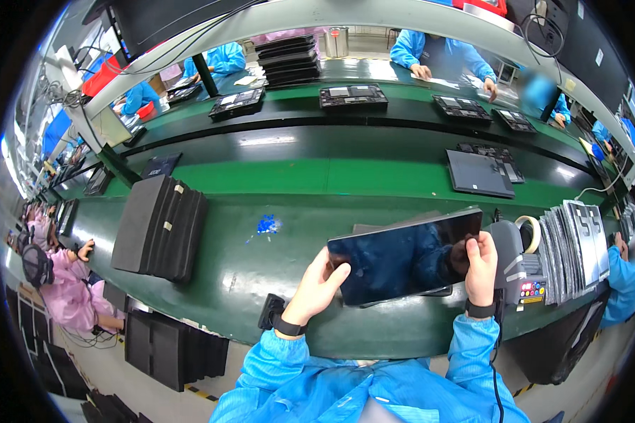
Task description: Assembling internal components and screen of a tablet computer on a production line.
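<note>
Between my two hands is a tablet (pixel 395 262) with a dark, glossy face turned up toward me, tilted so that its right end sits higher. My left hand (pixel 316 287) grips its left edge, thumb on the front. At the right edge my right hand (pixel 481 268) holds it the same way, thumb near the glass. Part of another flat dark item (pixel 441 292) shows beneath the tablet; most of it is hidden. Small blue bits (pixel 267 224) lie in a little heap on the green bench (pixel 236 282), left of the tablet.
Black foam trays (pixel 148 225) stand stacked at the left. On the right are a tape dispenser (pixel 518 271), a tape roll (pixel 528 233) and a row of flat panels (pixel 568 247). Opened devices (pixel 353 97) rest along the line beyond. Co-workers in blue and pink sit around.
</note>
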Demonstrator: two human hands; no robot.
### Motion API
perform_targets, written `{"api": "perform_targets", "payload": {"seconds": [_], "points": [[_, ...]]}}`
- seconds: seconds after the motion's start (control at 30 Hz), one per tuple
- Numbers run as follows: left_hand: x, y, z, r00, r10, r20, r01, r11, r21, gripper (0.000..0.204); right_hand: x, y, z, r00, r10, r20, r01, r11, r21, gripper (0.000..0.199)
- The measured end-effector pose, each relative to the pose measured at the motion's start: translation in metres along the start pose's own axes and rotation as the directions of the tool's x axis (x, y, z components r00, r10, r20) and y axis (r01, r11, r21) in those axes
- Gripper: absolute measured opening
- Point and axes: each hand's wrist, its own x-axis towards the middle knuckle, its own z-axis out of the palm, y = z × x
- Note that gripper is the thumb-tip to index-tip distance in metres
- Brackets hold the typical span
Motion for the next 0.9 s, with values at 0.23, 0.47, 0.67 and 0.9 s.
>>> {"api": "perform_targets", "payload": {"seconds": [0.23, 0.47, 0.67, 0.9], "points": [[0.001, 0.008, 0.007, 0.947, 0.155, -0.282, -0.162, 0.987, -0.002, 0.022, -0.03, -0.002, 0.014, 1.0, 0.008, -0.019, -0.008, 0.999, 0.042, 0.014], [-0.008, 0.019, 0.001, 0.836, 0.362, -0.412, -0.248, 0.92, 0.305, 0.014, -0.058, -0.031, 0.026, 0.924, -0.354, -0.142, 0.216, 0.793, -0.57, 0.013], [0.002, 0.028, 0.026, 0.875, 0.301, -0.378, -0.292, 0.953, 0.083, 0.012, -0.122, -0.01, -0.095, 0.577, -0.012, -0.817, -0.109, 0.99, -0.092, 0.021], [-0.012, 0.015, 0.031, 0.94, 0.232, -0.251, -0.199, 0.968, 0.153, 0.016, -0.121, -0.016, -0.106, 0.669, -0.042, -0.742, -0.128, 0.977, -0.171, 0.019]]}}
